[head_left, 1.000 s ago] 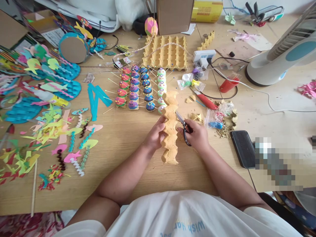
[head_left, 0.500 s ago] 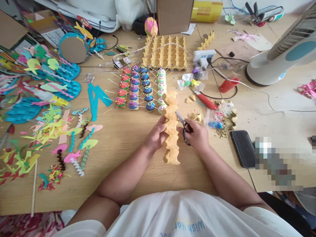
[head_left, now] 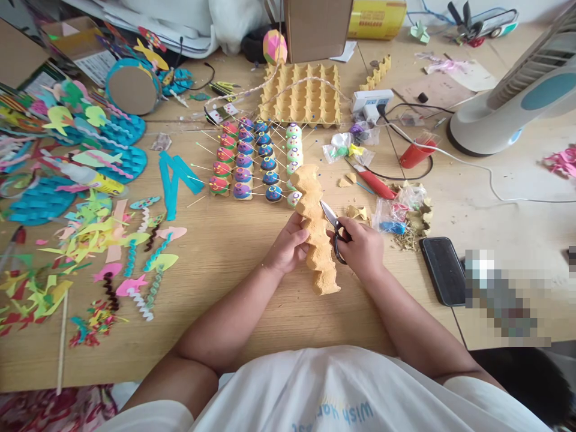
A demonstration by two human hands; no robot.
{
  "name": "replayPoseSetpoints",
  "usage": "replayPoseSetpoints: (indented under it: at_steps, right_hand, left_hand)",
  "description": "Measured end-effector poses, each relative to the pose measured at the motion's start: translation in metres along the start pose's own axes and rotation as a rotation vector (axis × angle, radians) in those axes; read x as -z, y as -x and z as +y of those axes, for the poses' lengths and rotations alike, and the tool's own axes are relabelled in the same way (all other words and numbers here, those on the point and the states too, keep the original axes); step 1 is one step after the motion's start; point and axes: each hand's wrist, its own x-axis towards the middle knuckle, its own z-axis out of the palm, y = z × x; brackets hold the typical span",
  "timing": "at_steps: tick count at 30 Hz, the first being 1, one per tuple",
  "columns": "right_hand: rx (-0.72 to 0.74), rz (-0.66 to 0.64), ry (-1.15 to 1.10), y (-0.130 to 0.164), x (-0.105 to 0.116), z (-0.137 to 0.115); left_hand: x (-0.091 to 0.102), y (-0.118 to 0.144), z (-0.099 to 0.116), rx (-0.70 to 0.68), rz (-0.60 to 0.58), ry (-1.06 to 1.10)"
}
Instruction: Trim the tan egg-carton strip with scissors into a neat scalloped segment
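My left hand grips a tan egg-carton strip by its left side, thumb on top. The strip has a row of several cups and slants a little, its far end to the left. In my right hand is a pair of scissors with dark handles. Their blades point away and to the left, close against the strip's right edge; whether they touch it I cannot tell. Just beyond lie rows of painted egg-carton cups, red, purple, blue and pale green, with pins stuck in them.
A whole egg tray lies at the back. Carton scraps, a red-handled tool and a phone are to the right, with a fan beyond. Colourful paper cuttings cover the left side.
The egg-carton strip has tilted, its near end swinging right and its far end left. My left hand shifted slightly right with it, and the scissors stay beside its right edge.
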Motion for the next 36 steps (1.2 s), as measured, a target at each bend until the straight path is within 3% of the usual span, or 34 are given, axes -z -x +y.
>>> replayPoseSetpoints:
  at_steps: [7,13,16,23,28,36]
  right_hand:
    - [-0.072,-0.002,-0.09,-0.001,-0.001,0.0]
    - [-0.295,-0.032,-0.5,-0.002,-0.005,0.003]
    - [-0.339,-0.054,-0.672,-0.005,-0.002,0.0]
    - [-0.217,-0.087,-0.724,-0.003,-0.005,0.001]
    - [-0.064,-0.108,-0.479,0.0,-0.012,0.007]
    - [0.199,0.007,-0.285,-0.005,-0.012,0.01]
  left_hand:
    - [-0.002,0.0,0.001,-0.02,-0.003,0.017]
    - [-0.003,0.0,0.005,-0.028,0.02,0.006]
    - [-0.003,0.0,0.006,-0.03,0.052,0.051]
    - [-0.002,-0.001,0.008,-0.057,0.051,0.119]
    - [0.002,-0.002,0.008,-0.032,0.1,0.191]
    - [0.012,-0.002,0.011,0.138,0.132,0.128]
